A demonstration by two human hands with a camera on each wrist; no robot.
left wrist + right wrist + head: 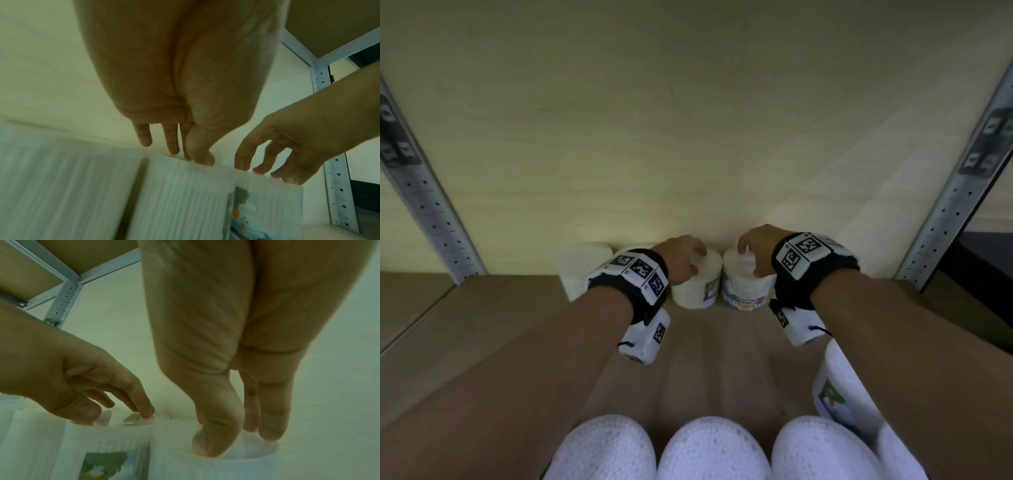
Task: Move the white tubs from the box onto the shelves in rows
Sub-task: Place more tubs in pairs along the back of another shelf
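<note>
Setting two tubs against the back wall | left hand and right hand each being curled over one lid | next, as judged: fingers being lifted clear, row kept tight.

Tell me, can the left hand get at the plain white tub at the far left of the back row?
Probably yes. The left hand is busy gripping another white tub, but the plain white tub stands just to its left, nothing blocking it.
</note>
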